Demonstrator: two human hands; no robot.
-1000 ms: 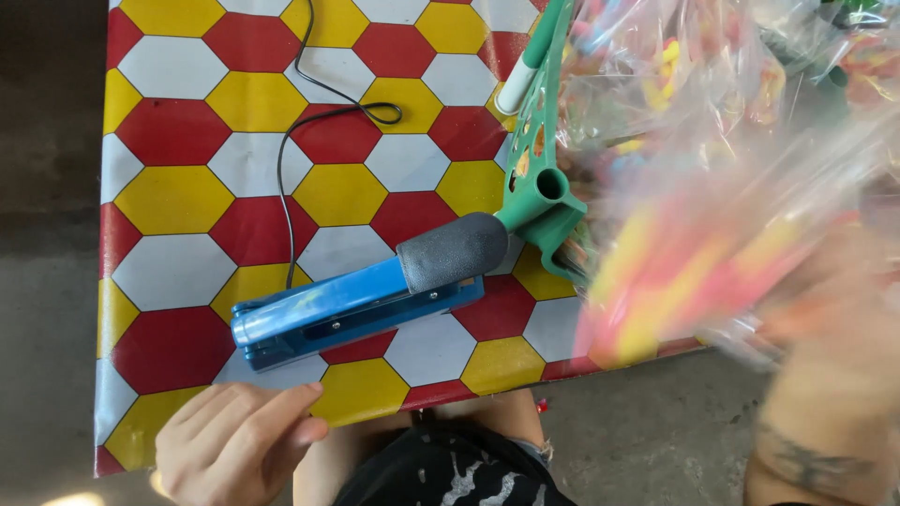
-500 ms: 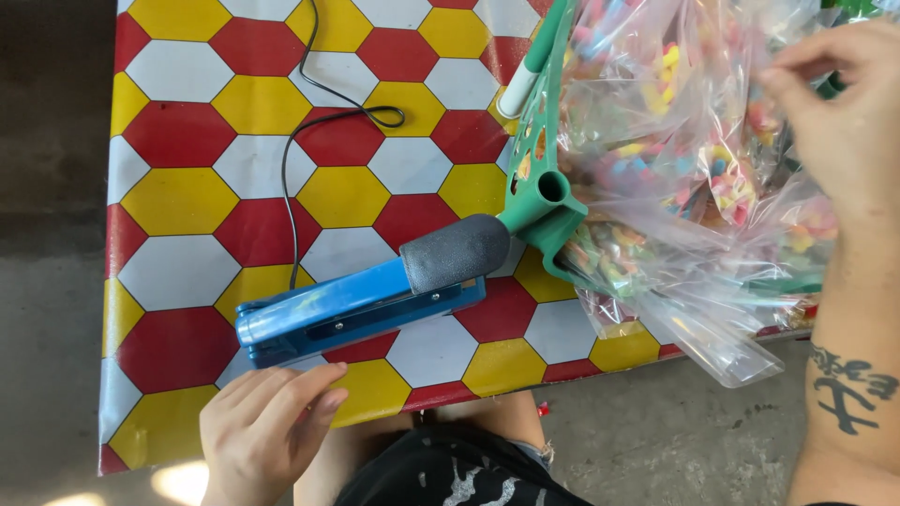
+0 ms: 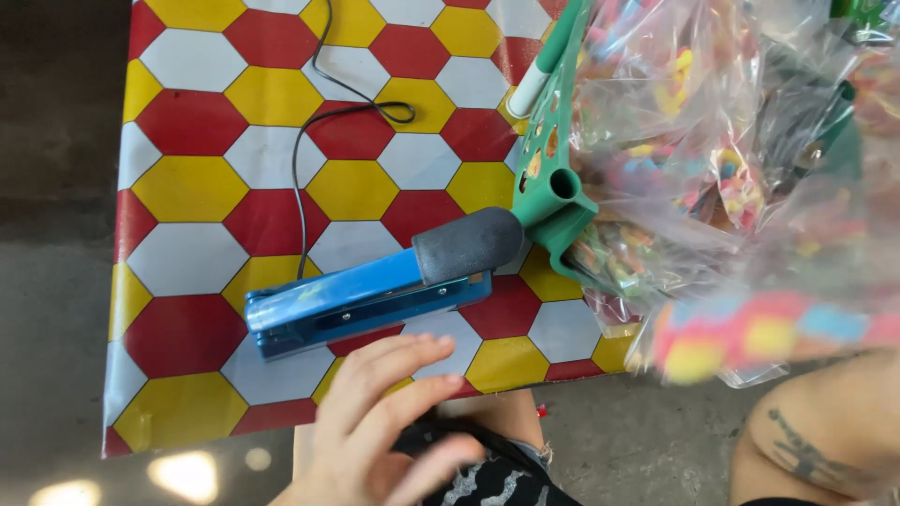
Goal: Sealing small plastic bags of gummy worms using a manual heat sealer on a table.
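My left hand (image 3: 384, 422) hovers over the table's near edge with its fingers spread and nothing in it, just below a blue heat sealer (image 3: 347, 300) with a grey foam grip (image 3: 467, 245). My right hand (image 3: 834, 394) is mostly hidden behind a blurred clear bag of colourful sweets (image 3: 750, 333) that it holds off the table's right front corner. Only the wrist and tattooed forearm show. A green plastic basket (image 3: 553, 187) beside the sealer's grip holds several more clear bags of sweets (image 3: 675, 122).
The table wears a red, yellow and white hexagon cloth (image 3: 187, 187). A thin black cord (image 3: 309, 141) loops from the sealer toward the far side. A white and green marker (image 3: 539, 70) leans on the basket's rim. Grey floor (image 3: 56, 281) lies left of the table.
My right hand has come down from the basket's top to the lower right with a bag of sweets, which is blurred by motion. My left hand has slid right and closer to the sealer.
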